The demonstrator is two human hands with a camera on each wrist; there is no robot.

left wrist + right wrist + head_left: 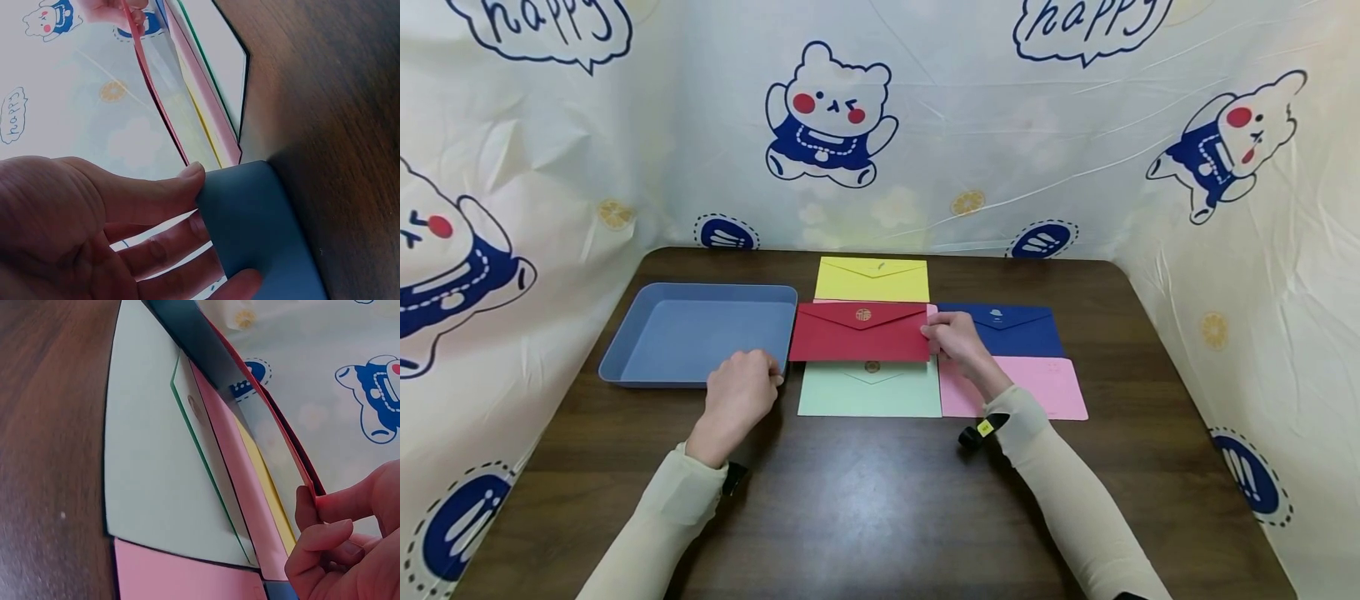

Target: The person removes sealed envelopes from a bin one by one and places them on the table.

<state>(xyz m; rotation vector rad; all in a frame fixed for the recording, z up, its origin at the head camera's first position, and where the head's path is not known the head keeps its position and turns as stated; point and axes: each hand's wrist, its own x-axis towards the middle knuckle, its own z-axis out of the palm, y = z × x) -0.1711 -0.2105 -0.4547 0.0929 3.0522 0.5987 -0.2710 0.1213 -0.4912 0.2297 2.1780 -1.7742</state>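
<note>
My right hand (958, 343) pinches a red envelope (850, 335) by its right edge, thumb against fingers. In the right wrist view the envelope (275, 412) is held up off the others, over the layer of envelopes. The left hand (741, 396) grips the blue tray (658, 333) at its near right corner; the left wrist view has the thumb on the tray's (250, 206) edge. Under the red envelope's lower edge lies a mint green envelope (868, 396). A yellow envelope (872, 283) lies behind it, with a strip of pink between.
A dark blue envelope (1018, 329) lies right of my right hand, with a pink envelope (1045, 387) in front of it. All lie on a brown wooden table (850, 508). A printed cloth (962, 150) hangs around the back and sides.
</note>
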